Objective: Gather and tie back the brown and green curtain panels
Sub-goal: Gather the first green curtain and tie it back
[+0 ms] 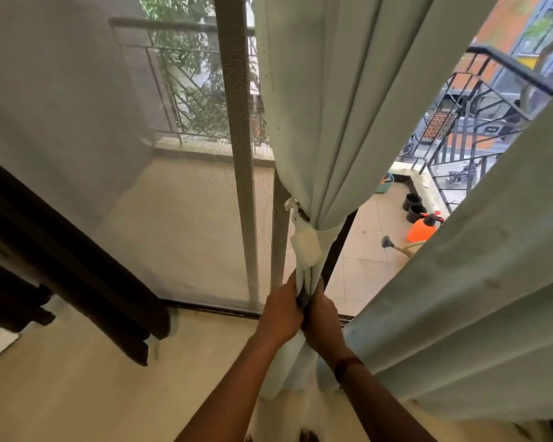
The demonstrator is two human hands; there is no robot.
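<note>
Green curtain (332, 122) hangs bunched at the middle of the doorway, cinched by a cream tie (305, 242). Just below the tie, left hand (281, 311) and right hand (321, 317) both clutch the bundle, side by side. Brown curtain (77, 275) hangs far left, and a second green panel (476, 298) hangs on the right. Out by the balcony's edge are two black pots (414, 208), contents hidden, a teal tub (385, 183) and an orange sprayer (422, 229). Beige floor (77, 378) indoors.

Tied green curtain (326, 122); hanging brown curtain (77, 272).
</note>
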